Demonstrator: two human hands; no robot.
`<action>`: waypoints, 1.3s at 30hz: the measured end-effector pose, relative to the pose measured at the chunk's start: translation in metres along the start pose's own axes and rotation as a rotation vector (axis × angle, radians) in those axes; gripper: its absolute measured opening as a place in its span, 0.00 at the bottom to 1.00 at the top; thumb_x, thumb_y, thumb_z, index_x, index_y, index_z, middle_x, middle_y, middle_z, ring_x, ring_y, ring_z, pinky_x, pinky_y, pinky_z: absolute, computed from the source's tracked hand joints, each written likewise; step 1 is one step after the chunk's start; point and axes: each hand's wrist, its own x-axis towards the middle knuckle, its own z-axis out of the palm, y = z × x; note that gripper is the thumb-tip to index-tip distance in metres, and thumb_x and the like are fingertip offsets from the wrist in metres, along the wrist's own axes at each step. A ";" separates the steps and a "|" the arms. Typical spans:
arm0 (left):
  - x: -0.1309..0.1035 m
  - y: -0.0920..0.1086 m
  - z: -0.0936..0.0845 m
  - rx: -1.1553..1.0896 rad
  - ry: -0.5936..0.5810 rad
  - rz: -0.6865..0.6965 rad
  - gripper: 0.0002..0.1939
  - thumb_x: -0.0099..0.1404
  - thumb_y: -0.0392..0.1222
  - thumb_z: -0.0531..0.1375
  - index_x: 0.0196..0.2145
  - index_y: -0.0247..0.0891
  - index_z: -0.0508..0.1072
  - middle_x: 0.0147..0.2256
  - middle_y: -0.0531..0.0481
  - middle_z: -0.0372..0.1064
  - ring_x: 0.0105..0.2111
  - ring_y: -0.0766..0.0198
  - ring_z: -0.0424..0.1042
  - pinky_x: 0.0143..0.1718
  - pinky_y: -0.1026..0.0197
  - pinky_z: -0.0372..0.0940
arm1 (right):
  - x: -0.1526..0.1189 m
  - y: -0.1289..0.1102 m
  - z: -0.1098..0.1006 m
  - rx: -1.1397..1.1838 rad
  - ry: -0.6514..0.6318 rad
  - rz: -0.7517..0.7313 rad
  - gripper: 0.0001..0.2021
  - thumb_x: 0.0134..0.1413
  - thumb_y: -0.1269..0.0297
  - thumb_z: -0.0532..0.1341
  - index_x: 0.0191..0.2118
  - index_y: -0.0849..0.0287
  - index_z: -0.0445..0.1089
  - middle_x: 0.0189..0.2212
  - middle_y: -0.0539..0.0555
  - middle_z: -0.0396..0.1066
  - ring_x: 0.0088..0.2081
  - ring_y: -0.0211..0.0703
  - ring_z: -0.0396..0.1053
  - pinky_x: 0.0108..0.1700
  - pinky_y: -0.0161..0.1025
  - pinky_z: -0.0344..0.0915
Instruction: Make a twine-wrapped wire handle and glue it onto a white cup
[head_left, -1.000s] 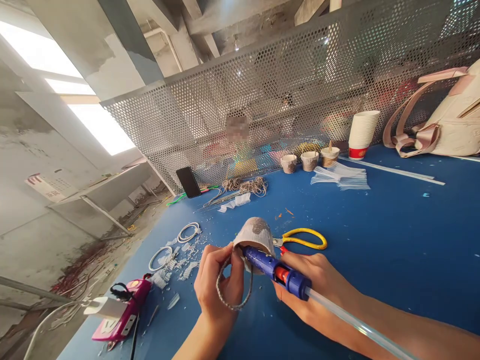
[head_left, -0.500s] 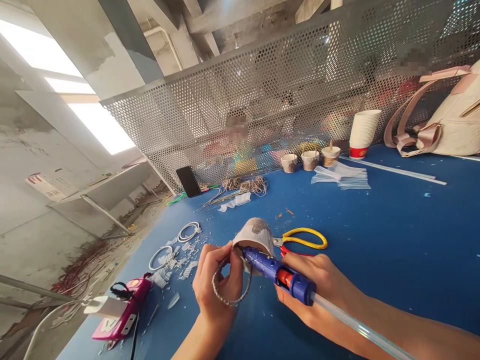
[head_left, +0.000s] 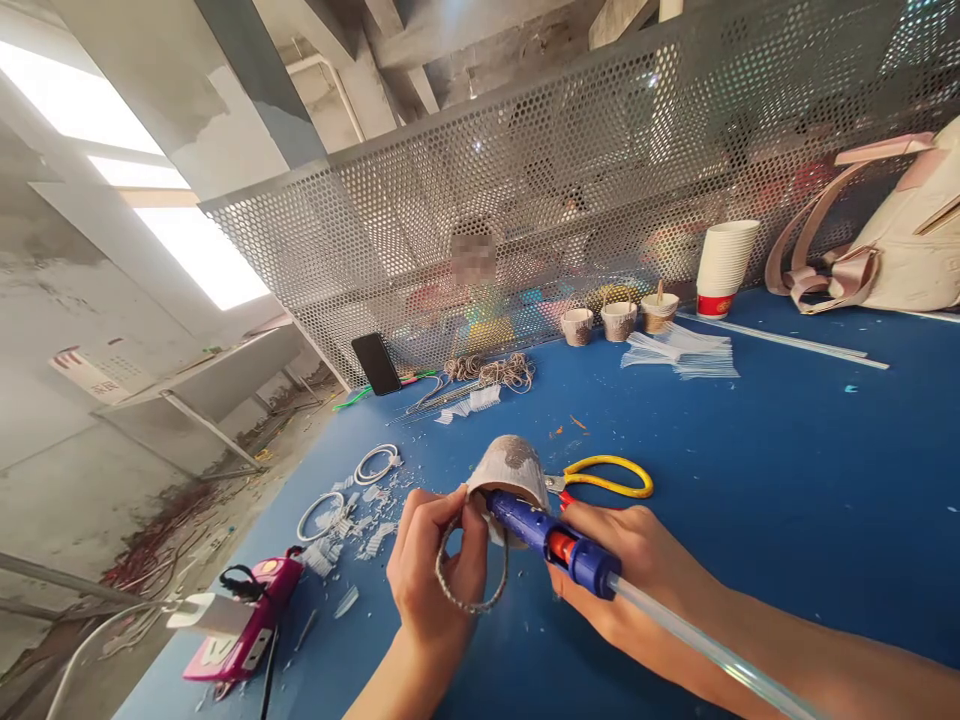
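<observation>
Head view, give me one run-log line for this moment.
left hand: pinching cord loop at cup rim | right hand: gripping glue gun, front inside cup | scissors: on table

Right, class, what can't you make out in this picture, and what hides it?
In the head view:
Tip of the glue gun: inside the cup.
Its grip: behind the right hand.
One end of the cord: covered by the left hand.
Blades of the scissors: mostly behind the cup.
Far end of the clear stick: cut off by the bottom edge.
Rest of the bag: past the right edge.
People: blurred behind the mesh.
</observation>
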 end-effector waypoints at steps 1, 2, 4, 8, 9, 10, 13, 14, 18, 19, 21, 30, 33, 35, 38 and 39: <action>0.000 0.000 0.000 0.006 0.001 0.001 0.08 0.57 0.27 0.61 0.33 0.38 0.69 0.23 0.56 0.60 0.21 0.72 0.62 0.18 0.69 0.63 | 0.000 0.000 0.000 -0.003 -0.003 0.008 0.04 0.49 0.73 0.56 0.29 0.56 0.60 0.21 0.51 0.69 0.21 0.42 0.65 0.23 0.36 0.56; 0.000 0.000 0.000 0.010 0.002 0.003 0.08 0.57 0.27 0.61 0.32 0.38 0.69 0.23 0.57 0.60 0.21 0.72 0.62 0.18 0.69 0.63 | 0.001 0.000 0.000 -0.005 -0.006 0.017 0.04 0.49 0.73 0.56 0.29 0.57 0.60 0.21 0.51 0.69 0.21 0.43 0.65 0.23 0.36 0.56; 0.000 0.001 0.000 0.005 0.001 0.004 0.08 0.57 0.28 0.61 0.32 0.38 0.69 0.23 0.57 0.60 0.20 0.72 0.62 0.18 0.69 0.63 | 0.001 0.000 0.000 0.004 -0.012 0.028 0.04 0.49 0.72 0.56 0.29 0.56 0.60 0.21 0.51 0.69 0.21 0.43 0.65 0.24 0.36 0.57; 0.001 0.001 0.000 -0.001 0.002 -0.010 0.06 0.57 0.29 0.61 0.32 0.38 0.70 0.23 0.57 0.61 0.20 0.71 0.63 0.18 0.69 0.63 | 0.001 -0.003 -0.002 0.050 -0.007 0.038 0.05 0.49 0.72 0.57 0.27 0.56 0.59 0.22 0.51 0.69 0.22 0.43 0.66 0.26 0.36 0.59; 0.001 0.001 0.000 -0.001 0.004 -0.009 0.06 0.57 0.29 0.61 0.32 0.38 0.70 0.23 0.57 0.61 0.20 0.71 0.63 0.18 0.69 0.63 | 0.001 -0.004 -0.003 0.060 -0.012 0.037 0.06 0.49 0.73 0.57 0.27 0.56 0.59 0.22 0.51 0.69 0.22 0.42 0.66 0.26 0.36 0.59; 0.001 0.001 0.000 -0.003 0.002 -0.006 0.06 0.57 0.29 0.61 0.32 0.37 0.70 0.23 0.57 0.61 0.20 0.72 0.63 0.18 0.69 0.63 | 0.001 -0.004 -0.003 0.070 -0.020 0.035 0.06 0.49 0.73 0.57 0.27 0.56 0.58 0.22 0.51 0.70 0.23 0.42 0.67 0.26 0.36 0.59; 0.001 0.001 0.000 -0.019 -0.004 -0.001 0.07 0.57 0.28 0.60 0.33 0.37 0.70 0.23 0.57 0.60 0.20 0.72 0.63 0.17 0.70 0.63 | 0.000 -0.005 -0.004 0.103 -0.039 0.025 0.06 0.47 0.73 0.57 0.27 0.56 0.59 0.22 0.51 0.70 0.23 0.42 0.67 0.27 0.36 0.60; 0.001 0.000 0.000 -0.022 -0.004 -0.001 0.08 0.57 0.28 0.60 0.33 0.37 0.70 0.23 0.57 0.60 0.20 0.72 0.63 0.17 0.70 0.62 | 0.000 -0.005 -0.005 0.111 -0.036 0.022 0.05 0.47 0.73 0.57 0.27 0.57 0.59 0.22 0.51 0.69 0.23 0.42 0.66 0.27 0.36 0.60; 0.000 0.000 0.001 -0.026 0.013 0.001 0.08 0.57 0.28 0.61 0.33 0.37 0.70 0.23 0.58 0.60 0.19 0.72 0.63 0.17 0.70 0.62 | 0.000 -0.004 -0.005 0.104 -0.014 -0.004 0.05 0.49 0.72 0.57 0.28 0.56 0.59 0.22 0.50 0.69 0.22 0.40 0.65 0.26 0.35 0.59; 0.000 0.000 0.001 -0.026 0.016 0.004 0.08 0.56 0.28 0.61 0.32 0.37 0.70 0.23 0.58 0.60 0.19 0.72 0.63 0.17 0.69 0.62 | 0.000 -0.004 -0.005 0.089 -0.011 -0.006 0.05 0.49 0.73 0.56 0.28 0.56 0.60 0.22 0.50 0.68 0.22 0.40 0.64 0.26 0.35 0.59; 0.000 -0.001 0.001 -0.016 0.017 0.019 0.08 0.56 0.27 0.61 0.32 0.37 0.70 0.22 0.58 0.60 0.19 0.72 0.62 0.18 0.69 0.62 | 0.001 -0.003 -0.003 0.052 -0.001 -0.008 0.05 0.49 0.73 0.56 0.28 0.57 0.60 0.22 0.50 0.68 0.21 0.40 0.64 0.25 0.35 0.58; 0.002 -0.001 0.000 0.018 0.009 0.074 0.09 0.56 0.25 0.61 0.32 0.36 0.69 0.23 0.57 0.60 0.20 0.72 0.61 0.19 0.69 0.60 | 0.000 0.003 0.004 0.008 0.059 -0.032 0.08 0.48 0.74 0.58 0.26 0.56 0.58 0.19 0.48 0.67 0.19 0.37 0.63 0.22 0.33 0.54; 0.001 -0.001 0.001 0.008 0.018 0.071 0.09 0.56 0.25 0.61 0.33 0.36 0.69 0.23 0.57 0.59 0.20 0.72 0.61 0.19 0.69 0.61 | 0.001 0.001 0.002 0.008 0.015 -0.028 0.07 0.49 0.74 0.57 0.26 0.57 0.58 0.20 0.48 0.67 0.20 0.37 0.63 0.23 0.33 0.56; 0.001 -0.002 0.001 0.009 0.020 0.069 0.09 0.56 0.26 0.61 0.33 0.37 0.69 0.23 0.57 0.59 0.20 0.72 0.61 0.19 0.69 0.61 | 0.001 -0.002 0.000 0.008 -0.007 -0.022 0.07 0.49 0.74 0.57 0.26 0.57 0.58 0.20 0.49 0.67 0.20 0.38 0.64 0.23 0.34 0.56; 0.001 -0.003 0.000 0.010 0.020 0.064 0.09 0.57 0.26 0.61 0.33 0.37 0.69 0.23 0.57 0.59 0.20 0.71 0.61 0.19 0.68 0.62 | 0.002 -0.005 -0.003 0.023 -0.029 -0.002 0.07 0.48 0.75 0.58 0.27 0.57 0.59 0.21 0.49 0.68 0.22 0.39 0.66 0.25 0.34 0.59; 0.001 -0.003 0.000 0.009 0.020 0.062 0.09 0.57 0.26 0.61 0.33 0.37 0.70 0.23 0.57 0.59 0.20 0.71 0.61 0.19 0.68 0.62 | 0.002 -0.005 -0.004 0.028 -0.034 0.001 0.07 0.48 0.75 0.58 0.27 0.57 0.59 0.21 0.50 0.68 0.22 0.39 0.66 0.25 0.34 0.59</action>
